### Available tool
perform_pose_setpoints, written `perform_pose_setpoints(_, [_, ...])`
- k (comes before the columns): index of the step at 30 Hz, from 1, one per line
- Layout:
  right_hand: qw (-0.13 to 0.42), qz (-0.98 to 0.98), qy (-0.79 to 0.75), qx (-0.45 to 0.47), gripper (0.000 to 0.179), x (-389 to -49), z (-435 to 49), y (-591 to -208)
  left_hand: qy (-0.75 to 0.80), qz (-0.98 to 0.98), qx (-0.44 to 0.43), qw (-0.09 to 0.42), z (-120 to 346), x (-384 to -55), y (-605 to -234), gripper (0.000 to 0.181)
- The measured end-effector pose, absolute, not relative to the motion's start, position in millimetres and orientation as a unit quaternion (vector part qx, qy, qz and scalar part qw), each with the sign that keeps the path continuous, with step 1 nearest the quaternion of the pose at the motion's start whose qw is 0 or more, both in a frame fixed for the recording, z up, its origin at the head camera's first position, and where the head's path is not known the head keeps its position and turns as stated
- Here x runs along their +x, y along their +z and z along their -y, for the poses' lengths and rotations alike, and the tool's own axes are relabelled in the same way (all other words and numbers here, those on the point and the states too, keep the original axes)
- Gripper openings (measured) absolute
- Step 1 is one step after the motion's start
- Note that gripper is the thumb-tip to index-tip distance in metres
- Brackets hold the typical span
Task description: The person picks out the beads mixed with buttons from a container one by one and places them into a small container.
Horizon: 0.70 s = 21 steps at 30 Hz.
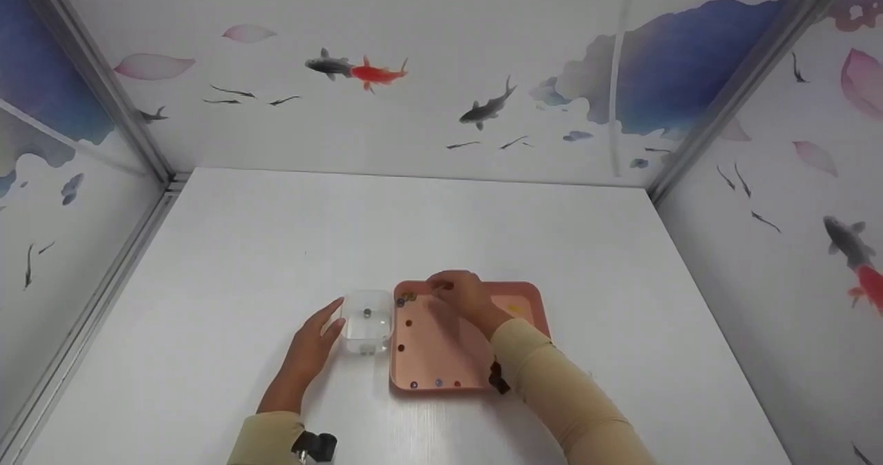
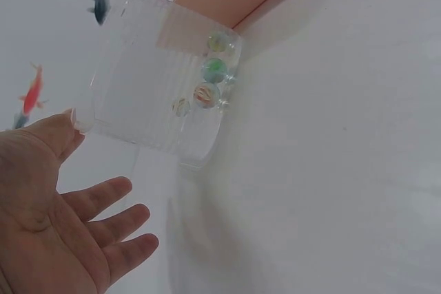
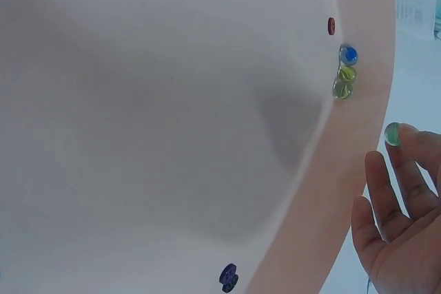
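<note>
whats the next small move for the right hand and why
Probably carry the green marble over to the clear box and release it inside: the right hand pinches that marble, and the box, beside the pink tray, already holds several marbles.

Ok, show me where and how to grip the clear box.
Likely best: grip the clear box by its left wall, coming from the side of the left hand; the wall stands upright, and the opposite one sits close beside the pink tray, leaving fingers little room.
</note>
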State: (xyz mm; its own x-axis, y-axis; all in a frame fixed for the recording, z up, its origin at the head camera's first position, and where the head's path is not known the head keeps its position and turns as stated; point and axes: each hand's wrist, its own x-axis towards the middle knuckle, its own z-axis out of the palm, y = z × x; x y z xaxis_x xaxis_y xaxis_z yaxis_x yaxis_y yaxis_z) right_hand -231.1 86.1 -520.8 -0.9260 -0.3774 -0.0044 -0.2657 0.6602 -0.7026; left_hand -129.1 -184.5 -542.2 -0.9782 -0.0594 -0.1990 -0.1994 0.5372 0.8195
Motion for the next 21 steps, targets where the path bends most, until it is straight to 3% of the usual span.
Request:
perform_pose_setpoints(8, [0.058, -0.898, -0.392, -0.192, 0.024, -229.3, -86.4, -519.8, 0.47, -0.875, -0.086, 0.08, 183.1, -129.9, -542.3, 0.049])
perform_pose_setpoints(21, [0.078, -0.886, -0.429, -0.156, 0.026, -227.7, -82.5, -516.4, 0.471, -0.875, -0.086, 0.071, 182.5, -130.0, -542.0, 0.049])
